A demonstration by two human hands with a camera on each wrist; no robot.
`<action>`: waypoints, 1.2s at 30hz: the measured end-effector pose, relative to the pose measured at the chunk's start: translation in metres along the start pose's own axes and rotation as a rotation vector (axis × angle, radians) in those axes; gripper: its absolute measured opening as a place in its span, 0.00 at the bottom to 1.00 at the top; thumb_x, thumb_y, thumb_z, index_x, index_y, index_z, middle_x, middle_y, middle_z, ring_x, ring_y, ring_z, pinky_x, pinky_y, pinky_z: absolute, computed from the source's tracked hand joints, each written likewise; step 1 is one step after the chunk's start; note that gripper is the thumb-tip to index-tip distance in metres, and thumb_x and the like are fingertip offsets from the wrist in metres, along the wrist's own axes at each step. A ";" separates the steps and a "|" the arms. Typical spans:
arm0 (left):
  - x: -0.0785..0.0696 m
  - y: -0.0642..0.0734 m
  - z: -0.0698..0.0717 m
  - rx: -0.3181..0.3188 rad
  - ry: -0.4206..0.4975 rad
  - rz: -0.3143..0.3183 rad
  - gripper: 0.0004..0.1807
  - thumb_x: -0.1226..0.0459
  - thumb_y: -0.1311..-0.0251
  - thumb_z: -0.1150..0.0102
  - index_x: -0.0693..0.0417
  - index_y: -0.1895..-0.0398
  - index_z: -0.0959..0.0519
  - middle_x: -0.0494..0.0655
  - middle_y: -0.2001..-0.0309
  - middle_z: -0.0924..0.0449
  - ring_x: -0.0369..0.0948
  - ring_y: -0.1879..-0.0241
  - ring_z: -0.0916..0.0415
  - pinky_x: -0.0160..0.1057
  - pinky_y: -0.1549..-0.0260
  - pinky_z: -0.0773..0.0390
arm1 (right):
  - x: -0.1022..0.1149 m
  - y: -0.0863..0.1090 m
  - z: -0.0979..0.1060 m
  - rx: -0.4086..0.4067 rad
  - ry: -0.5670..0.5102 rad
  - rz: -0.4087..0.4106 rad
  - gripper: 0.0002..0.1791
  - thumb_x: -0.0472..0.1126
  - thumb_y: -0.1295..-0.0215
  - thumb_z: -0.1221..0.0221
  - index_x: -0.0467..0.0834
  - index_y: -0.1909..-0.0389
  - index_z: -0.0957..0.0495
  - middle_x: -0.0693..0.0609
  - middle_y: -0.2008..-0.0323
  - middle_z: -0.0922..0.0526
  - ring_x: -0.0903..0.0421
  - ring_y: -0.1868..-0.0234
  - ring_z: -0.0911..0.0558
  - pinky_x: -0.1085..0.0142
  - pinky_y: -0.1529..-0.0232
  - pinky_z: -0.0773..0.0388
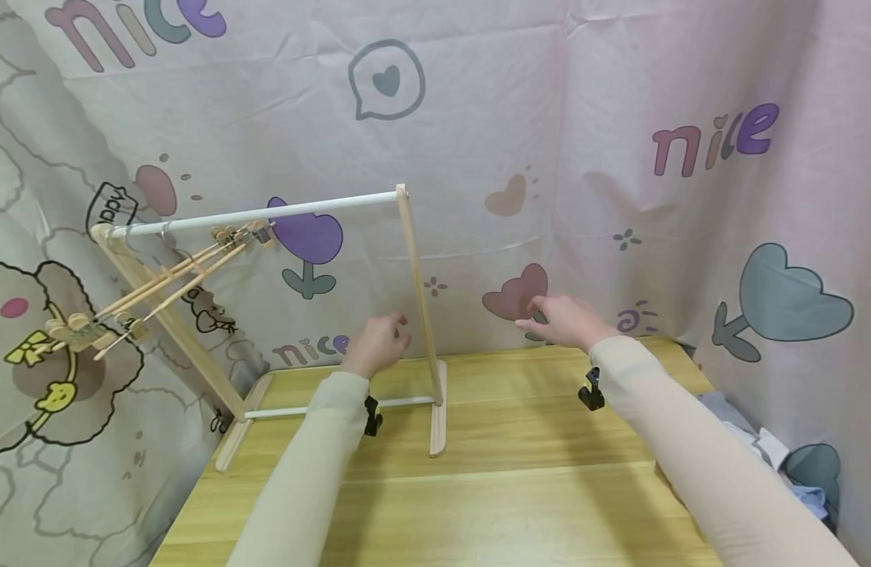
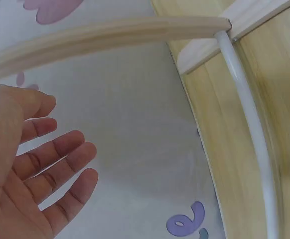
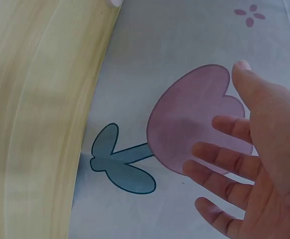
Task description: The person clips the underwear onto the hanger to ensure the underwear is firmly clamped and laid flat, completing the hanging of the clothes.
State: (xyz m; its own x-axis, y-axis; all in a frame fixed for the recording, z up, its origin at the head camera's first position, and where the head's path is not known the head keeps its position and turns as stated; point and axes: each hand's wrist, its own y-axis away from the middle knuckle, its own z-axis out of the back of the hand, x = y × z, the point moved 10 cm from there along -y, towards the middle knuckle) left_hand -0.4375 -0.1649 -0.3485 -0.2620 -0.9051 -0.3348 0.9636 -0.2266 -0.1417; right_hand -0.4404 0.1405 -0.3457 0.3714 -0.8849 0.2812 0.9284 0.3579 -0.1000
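Note:
A small wooden garment rack [image 1: 419, 291] with white rods stands at the left of the table. From the left part of its top rod [image 1: 322, 206] hang wooden clip hangers [image 1: 187, 272]. My left hand [image 1: 376, 343] is in the air by the rack's right upright, its fingers loosely bent and holding nothing. The left wrist view shows that hand [image 2: 40, 159] below the wooden upright [image 2: 110, 37], apart from it. My right hand [image 1: 566, 319] hovers right of the rack, above the table's back edge. In the right wrist view its fingers [image 3: 224, 157] are spread, with nothing between them.
The wooden table [image 1: 520, 488] runs back to a printed curtain [image 1: 464, 118]. At the right edge, partly behind my right forearm, lies a pile of folded cloth [image 1: 743, 429] in grey, white and blue. The rack's feet [image 1: 439, 441] rest on the table.

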 end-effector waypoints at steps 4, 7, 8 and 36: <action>-0.009 0.005 -0.002 -0.009 0.000 -0.033 0.17 0.59 0.25 0.39 0.57 0.39 0.19 0.55 0.54 0.11 0.47 0.62 0.14 0.47 0.63 0.13 | 0.004 0.006 0.000 -0.012 0.006 0.032 0.31 0.61 0.21 0.43 0.39 0.35 0.21 0.42 0.45 0.11 0.44 0.50 0.12 0.42 0.43 0.18; -0.015 0.009 -0.005 -0.013 0.008 -0.062 0.11 0.60 0.26 0.38 0.56 0.48 0.18 0.52 0.60 0.12 0.46 0.65 0.16 0.45 0.64 0.14 | 0.006 0.011 -0.003 0.003 0.018 0.052 0.30 0.62 0.21 0.43 0.40 0.37 0.19 0.47 0.54 0.11 0.49 0.55 0.13 0.45 0.45 0.18; -0.015 0.010 -0.006 -0.013 0.009 -0.072 0.10 0.60 0.26 0.38 0.56 0.51 0.18 0.52 0.61 0.12 0.45 0.66 0.17 0.44 0.65 0.15 | 0.007 0.013 -0.004 0.014 0.016 0.059 0.30 0.62 0.21 0.43 0.40 0.37 0.19 0.49 0.57 0.11 0.51 0.57 0.14 0.46 0.47 0.18; -0.101 0.098 -0.088 0.106 0.182 -0.351 0.06 0.61 0.28 0.33 0.54 0.56 0.16 0.42 0.68 0.13 0.26 0.76 0.27 0.28 0.74 0.24 | -0.026 0.147 -0.002 0.022 -0.026 0.047 0.21 0.54 0.29 0.31 0.44 0.46 0.15 0.50 0.53 0.10 0.50 0.54 0.12 0.50 0.53 0.13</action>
State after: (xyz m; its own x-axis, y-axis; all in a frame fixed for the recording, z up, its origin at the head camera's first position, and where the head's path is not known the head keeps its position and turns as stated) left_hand -0.3214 -0.0638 -0.4106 -0.5721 -0.6898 -0.4437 0.8113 -0.5552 -0.1829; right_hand -0.3136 0.2154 -0.3701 0.4137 -0.8592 0.3011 0.9095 0.4053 -0.0928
